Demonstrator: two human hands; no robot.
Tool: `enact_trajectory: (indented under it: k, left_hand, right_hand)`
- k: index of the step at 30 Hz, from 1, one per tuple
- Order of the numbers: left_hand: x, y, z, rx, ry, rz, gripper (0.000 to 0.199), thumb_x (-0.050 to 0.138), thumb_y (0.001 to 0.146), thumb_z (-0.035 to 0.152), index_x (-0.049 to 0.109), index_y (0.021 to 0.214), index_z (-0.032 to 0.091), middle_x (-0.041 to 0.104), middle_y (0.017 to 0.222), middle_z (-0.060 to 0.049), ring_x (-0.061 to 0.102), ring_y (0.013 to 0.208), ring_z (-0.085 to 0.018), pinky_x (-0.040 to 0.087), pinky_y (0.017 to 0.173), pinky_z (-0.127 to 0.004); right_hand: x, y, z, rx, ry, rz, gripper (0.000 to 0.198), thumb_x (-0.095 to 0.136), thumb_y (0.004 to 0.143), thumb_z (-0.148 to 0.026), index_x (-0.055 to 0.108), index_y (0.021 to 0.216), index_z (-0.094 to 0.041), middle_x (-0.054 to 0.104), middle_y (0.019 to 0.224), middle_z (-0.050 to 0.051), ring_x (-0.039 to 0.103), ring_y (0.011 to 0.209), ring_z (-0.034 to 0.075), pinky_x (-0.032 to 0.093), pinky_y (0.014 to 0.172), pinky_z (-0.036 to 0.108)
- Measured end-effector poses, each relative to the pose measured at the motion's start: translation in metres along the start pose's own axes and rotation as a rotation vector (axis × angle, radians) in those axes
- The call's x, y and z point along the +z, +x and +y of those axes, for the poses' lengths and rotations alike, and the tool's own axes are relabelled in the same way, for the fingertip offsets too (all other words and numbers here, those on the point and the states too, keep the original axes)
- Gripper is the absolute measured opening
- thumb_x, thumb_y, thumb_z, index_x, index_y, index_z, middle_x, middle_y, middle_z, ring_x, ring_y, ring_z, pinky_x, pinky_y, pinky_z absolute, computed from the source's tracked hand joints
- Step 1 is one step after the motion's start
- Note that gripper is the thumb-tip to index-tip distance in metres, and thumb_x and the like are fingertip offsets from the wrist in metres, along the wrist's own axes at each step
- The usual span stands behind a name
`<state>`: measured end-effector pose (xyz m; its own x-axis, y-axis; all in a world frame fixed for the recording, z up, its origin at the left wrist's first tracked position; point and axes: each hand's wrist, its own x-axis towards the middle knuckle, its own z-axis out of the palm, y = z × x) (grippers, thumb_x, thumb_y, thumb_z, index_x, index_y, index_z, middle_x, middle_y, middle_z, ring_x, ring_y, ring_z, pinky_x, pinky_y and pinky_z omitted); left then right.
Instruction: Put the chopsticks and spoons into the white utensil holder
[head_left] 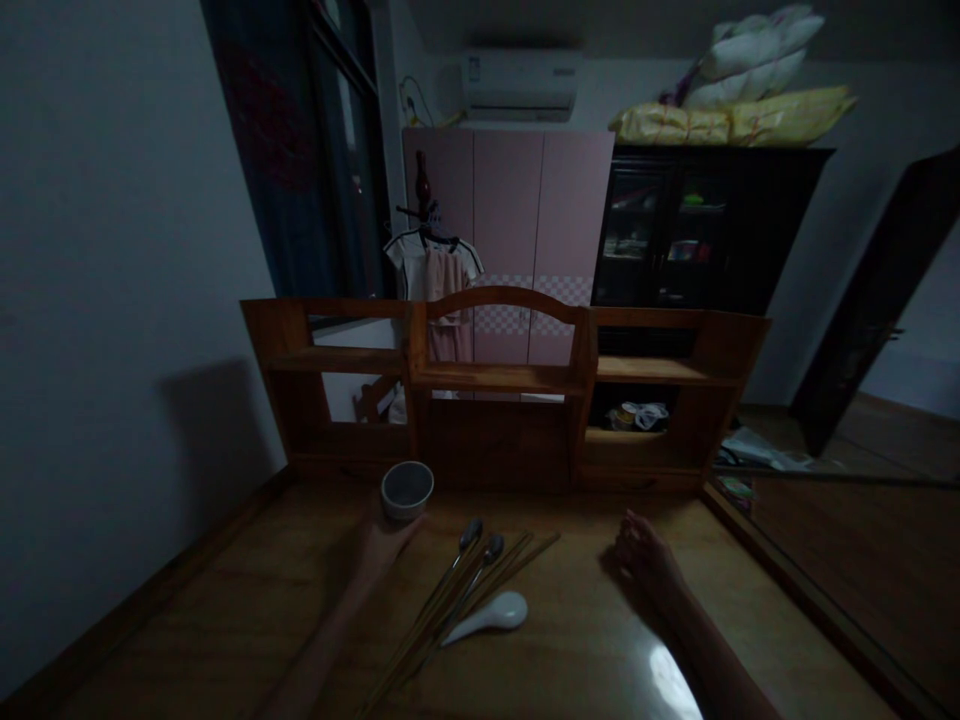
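Observation:
My left hand [384,540] is wrapped round a small grey bowl [407,508] near the back of the desk. The bowl is upright, with its opening facing me. To the right of that hand lie two metal spoons [493,547] with their bowls pointing away from me, alongside several thin chopsticks [517,562] spread at a slant. Closer to me, a white soup spoon [501,611] rests with its rounded back up, its handle end against the chopsticks. My right hand [641,547] is over the desk's right side, fingers curled in, and nothing shows in it.
The wooden desk [577,655] has a shelf unit [495,377] along its back edge. A white wall [112,400] borders the left side and a raised wooden edge [780,570] the right. Behind stand a pink wardrobe [506,200] and a dark cabinet [697,230].

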<state>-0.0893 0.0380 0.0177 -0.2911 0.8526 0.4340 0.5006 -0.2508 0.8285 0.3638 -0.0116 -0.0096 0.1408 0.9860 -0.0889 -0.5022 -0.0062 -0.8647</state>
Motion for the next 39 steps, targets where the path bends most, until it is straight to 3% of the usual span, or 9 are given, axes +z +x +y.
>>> enact_trajectory:
  k: [4, 7, 10, 12, 16, 21, 27, 33, 39]
  left_hand:
    - [-0.001, -0.001, 0.023, 0.162, 0.015, -0.048, 0.057, 0.072, 0.065, 0.038, 0.054, 0.115, 0.018, 0.066, 0.112, -0.011, 0.059, 0.112, -0.028, 0.048, 0.094, -0.042]
    - [-0.006, -0.006, 0.042, 0.251, 0.027, -0.056, 0.062, 0.071, 0.066, 0.037, 0.051, 0.121, 0.017, 0.061, 0.120, -0.014, 0.056, 0.117, -0.030, 0.045, 0.097, -0.046]
    - [-0.011, -0.018, 0.051, 0.291, 0.026, -0.114, 0.068, 0.070, 0.068, 0.038, 0.044, 0.128, 0.018, 0.056, 0.129, -0.013, 0.051, 0.123, -0.028, 0.042, 0.102, -0.046]
    - [-0.011, -0.026, 0.050, 0.268, 0.034, -0.183, 0.068, 0.070, 0.070, 0.037, 0.044, 0.129, 0.019, 0.056, 0.129, -0.013, 0.054, 0.121, -0.027, 0.044, 0.101, -0.044]
    - [-0.006, -0.032, 0.034, 0.283, 0.043, -0.317, 0.066, 0.072, 0.070, 0.037, 0.047, 0.129, 0.018, 0.058, 0.128, -0.014, 0.059, 0.114, -0.026, 0.047, 0.098, -0.045]
    - [-0.007, -0.032, 0.016, 0.475, 0.026, -0.425, 0.059, 0.065, 0.080, 0.039, 0.045, 0.133, 0.021, 0.054, 0.133, -0.014, 0.052, 0.122, -0.028, 0.040, 0.106, -0.050]
    - [-0.005, -0.025, 0.019, 0.537, 0.002, -0.349, 0.085, 0.067, 0.077, 0.050, 0.024, 0.146, 0.023, 0.038, 0.146, -0.015, 0.038, 0.134, -0.030, 0.034, 0.110, -0.050]
    - [-0.002, -0.019, 0.017, 0.384, -0.004, -0.285, 0.042, 0.034, 0.098, 0.041, 0.038, 0.137, 0.026, 0.044, 0.140, -0.008, 0.041, 0.131, -0.022, 0.032, 0.111, -0.044]
    - [0.011, -0.022, 0.013, 0.402, 0.091, -0.347, 0.035, 0.041, 0.096, 0.036, 0.045, 0.129, 0.027, 0.048, 0.131, -0.006, 0.046, 0.125, -0.021, 0.035, 0.109, -0.041]
  right_hand:
    - [0.017, -0.007, 0.002, -0.195, -0.248, -0.012, 0.029, 0.075, 0.072, -0.042, 0.057, 0.064, -0.020, 0.048, 0.052, -0.005, 0.039, 0.045, 0.010, 0.032, 0.044, 0.024]
    - [0.058, -0.019, 0.008, -0.301, -0.456, -0.124, 0.018, 0.078, 0.069, -0.031, 0.065, 0.079, -0.023, 0.061, 0.070, -0.001, 0.053, 0.063, 0.015, 0.042, 0.057, 0.026]
    - [0.119, -0.038, 0.020, -0.498, -0.707, -0.338, 0.047, 0.076, 0.072, -0.030, 0.061, 0.116, -0.030, 0.063, 0.109, 0.004, 0.059, 0.095, 0.024, 0.047, 0.084, 0.037]
    - [0.161, -0.049, 0.030, -0.585, -0.782, -0.491, 0.076, 0.080, 0.068, -0.031, 0.045, 0.135, -0.033, 0.049, 0.136, 0.005, 0.045, 0.124, 0.030, 0.035, 0.104, 0.045]
    - [0.226, -0.059, 0.055, -0.712, -0.778, -0.628, 0.109, 0.086, 0.057, -0.034, 0.024, 0.147, -0.034, 0.029, 0.151, 0.005, 0.027, 0.138, 0.031, 0.025, 0.113, 0.048]
    - [0.264, -0.058, 0.075, -0.795, -0.579, -0.524, 0.091, 0.081, 0.062, -0.031, 0.034, 0.140, -0.024, 0.043, 0.139, 0.012, 0.046, 0.125, 0.029, 0.039, 0.105, 0.044]
    - [0.243, -0.051, 0.043, -0.802, -0.562, -0.280, 0.072, 0.080, 0.062, -0.032, 0.047, 0.126, -0.021, 0.062, 0.116, 0.008, 0.060, 0.103, 0.025, 0.048, 0.092, 0.040]
    - [0.150, -0.019, -0.016, -0.727, -0.688, 0.102, 0.067, 0.078, 0.064, -0.036, 0.050, 0.122, -0.018, 0.065, 0.114, 0.012, 0.060, 0.104, 0.028, 0.045, 0.094, 0.048]
    - [0.083, -0.012, -0.013, -0.581, -0.805, 0.255, 0.076, 0.081, 0.053, -0.045, 0.054, 0.118, -0.017, 0.066, 0.111, 0.015, 0.063, 0.100, 0.031, 0.049, 0.088, 0.046]
